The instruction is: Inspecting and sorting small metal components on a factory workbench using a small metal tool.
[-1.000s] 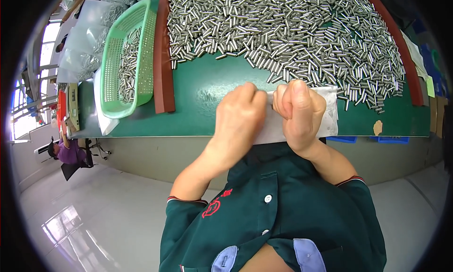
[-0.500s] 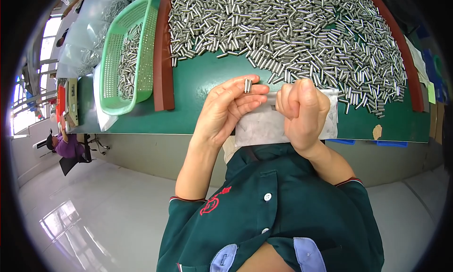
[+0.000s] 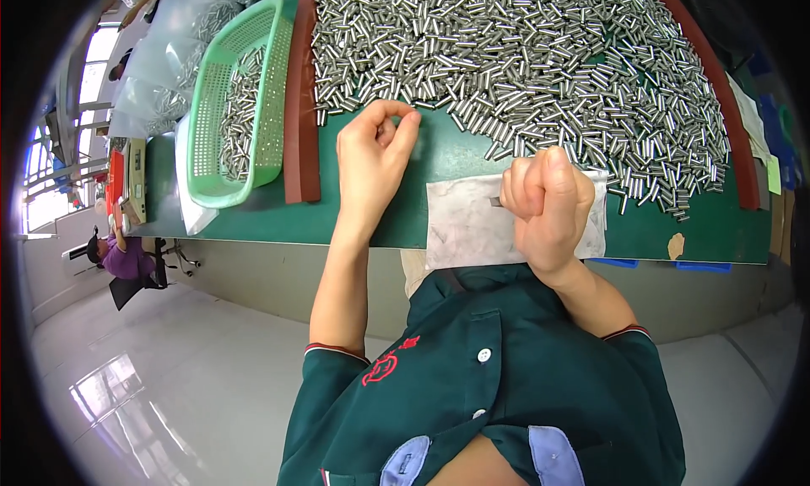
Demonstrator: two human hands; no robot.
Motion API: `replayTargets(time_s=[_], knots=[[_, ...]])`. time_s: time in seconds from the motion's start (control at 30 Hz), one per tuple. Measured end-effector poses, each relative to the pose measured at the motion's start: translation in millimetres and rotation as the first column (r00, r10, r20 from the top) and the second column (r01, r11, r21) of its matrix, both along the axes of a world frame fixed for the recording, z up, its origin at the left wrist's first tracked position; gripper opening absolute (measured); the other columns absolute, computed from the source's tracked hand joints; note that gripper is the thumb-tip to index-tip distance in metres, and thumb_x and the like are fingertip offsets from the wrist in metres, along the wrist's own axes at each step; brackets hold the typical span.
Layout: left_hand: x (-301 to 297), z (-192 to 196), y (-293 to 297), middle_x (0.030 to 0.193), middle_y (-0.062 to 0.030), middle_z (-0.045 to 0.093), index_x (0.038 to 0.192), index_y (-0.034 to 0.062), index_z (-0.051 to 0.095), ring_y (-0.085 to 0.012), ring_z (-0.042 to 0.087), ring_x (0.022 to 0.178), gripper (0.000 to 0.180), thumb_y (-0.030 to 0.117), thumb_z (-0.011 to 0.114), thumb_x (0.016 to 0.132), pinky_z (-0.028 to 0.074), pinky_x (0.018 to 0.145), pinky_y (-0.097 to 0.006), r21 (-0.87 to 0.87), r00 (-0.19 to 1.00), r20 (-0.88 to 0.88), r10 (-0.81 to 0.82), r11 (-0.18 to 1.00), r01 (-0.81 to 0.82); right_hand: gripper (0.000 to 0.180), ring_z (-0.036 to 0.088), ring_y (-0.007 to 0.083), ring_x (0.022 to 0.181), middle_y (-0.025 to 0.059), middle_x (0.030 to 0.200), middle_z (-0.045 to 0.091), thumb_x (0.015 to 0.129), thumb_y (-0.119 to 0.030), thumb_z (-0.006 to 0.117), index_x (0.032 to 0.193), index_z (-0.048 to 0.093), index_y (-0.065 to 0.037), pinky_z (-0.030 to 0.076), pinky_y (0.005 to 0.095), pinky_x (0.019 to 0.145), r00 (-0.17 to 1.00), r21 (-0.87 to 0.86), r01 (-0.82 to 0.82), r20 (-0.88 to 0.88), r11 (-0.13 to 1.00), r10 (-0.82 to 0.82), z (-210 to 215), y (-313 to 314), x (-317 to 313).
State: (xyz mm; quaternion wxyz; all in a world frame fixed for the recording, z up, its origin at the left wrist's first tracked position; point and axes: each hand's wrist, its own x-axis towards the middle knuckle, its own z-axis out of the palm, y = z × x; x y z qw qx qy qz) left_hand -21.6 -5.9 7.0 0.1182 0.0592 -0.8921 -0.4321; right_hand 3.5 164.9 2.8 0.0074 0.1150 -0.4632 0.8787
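Short shiny metal pins lie in a wide heap on the green tabletop. At the heap's near left edge is my left hand, its fingers curled in toward the thumb. Whatever lies between those fingertips is hidden. My right hand is closed in a fist above a smudged white cloth at the table's front edge. From the left side of this fist pokes the grey end of a small metal pin; the rest is covered by the fingers.
A red-brown rail borders the heap on the left, another on the right. Beyond the left rail stands a green mesh basket with more pins. Clear bags of metal parts lie past it. A person sits far left.
My left hand has moved up and left toward the heap and turned over; the pins seen at its fingertips are no longer visible. My right hand stays closed over the cloth.
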Motion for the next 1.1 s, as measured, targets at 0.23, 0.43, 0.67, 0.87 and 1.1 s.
replayTargets(time_s=[0.23, 0.43, 0.67, 0.87, 1.1], knots=[[-13.9, -7.3, 1.7, 0.054, -0.0122, 0.054, 0.072, 0.0038, 0.054, -0.0306, 0.054, 0.051, 0.014, 0.013, 0.064, 0.070, 0.040, 0.047, -0.038, -0.511, 0.995, -0.092, -0.036, 0.860, -0.016, 0.040, 0.017, 0.0064, 0.038, -0.0006, 0.043, 0.025, 0.091, -0.020, 0.027, 0.053, 0.028, -0.009, 0.017, 0.0232, 0.037, 0.997, -0.031, 0.012, 0.071, 0.999, -0.010, 3.7, -1.0, -2.3], [-8.4, -9.7, 1.5, 0.057, -0.0124, 0.055, 0.073, 0.0044, 0.049, -0.0306, 0.054, 0.052, 0.016, 0.013, 0.062, 0.073, 0.040, 0.047, -0.040, -0.540, 0.998, -0.054, -0.038, 0.842, 0.003, 0.040, 0.021, 0.0059, 0.039, -0.0007, 0.043, 0.027, 0.091, -0.019, 0.028, 0.052, 0.029, -0.008, 0.019, 0.0225, 0.037, 0.994, -0.069, -0.001, 0.107, 0.998, 0.008, 4.8, 3.1, -5.2], [0.7, -11.5, -0.9, 0.052, 0.0006, 0.045, 0.079, 0.0019, 0.051, -0.0085, 0.038, 0.043, 0.010, 0.011, 0.055, 0.080, 0.029, 0.041, -0.021, 0.229, 0.995, -0.080, -0.060, 0.970, 0.077, 0.041, 0.024, 0.0057, 0.040, -0.0008, 0.043, 0.029, 0.091, -0.018, 0.032, 0.052, 0.029, -0.007, 0.021, 0.0222, 0.038, 0.989, -0.126, -0.005, 0.146, 0.992, 0.023, 3.4, 3.8, -5.5], [2.5, -7.1, -9.1, 0.065, -0.0047, 0.050, 0.085, 0.0044, 0.051, -0.0034, 0.028, 0.046, 0.012, 0.016, 0.049, 0.086, 0.024, 0.043, -0.017, 0.999, 0.984, -0.036, -0.173, 0.027, 0.041, 0.042, 0.017, 0.0064, 0.036, -0.0011, 0.042, 0.025, 0.092, -0.023, 0.025, 0.053, 0.029, -0.010, 0.017, 0.0230, 0.036, 0.990, -0.075, -0.005, 0.139, 0.997, 0.016, 5.3, 1.6, -6.0], [1.5, -11.5, -5.9, 0.079, -0.0102, 0.058, 0.089, 0.0028, 0.054, -0.0025, 0.028, 0.046, 0.009, 0.003, 0.052, 0.080, 0.024, 0.043, -0.017, 0.970, 0.975, -0.008, -0.221, 0.236, 0.061, 0.043, 0.023, 0.0062, 0.040, 0.0000, 0.042, 0.029, 0.091, -0.021, 0.031, 0.050, 0.030, -0.007, 0.019, 0.0225, 0.038, 0.981, -0.136, -0.002, 0.191, 0.991, 0.029, 6.8, 3.8, -6.4]])
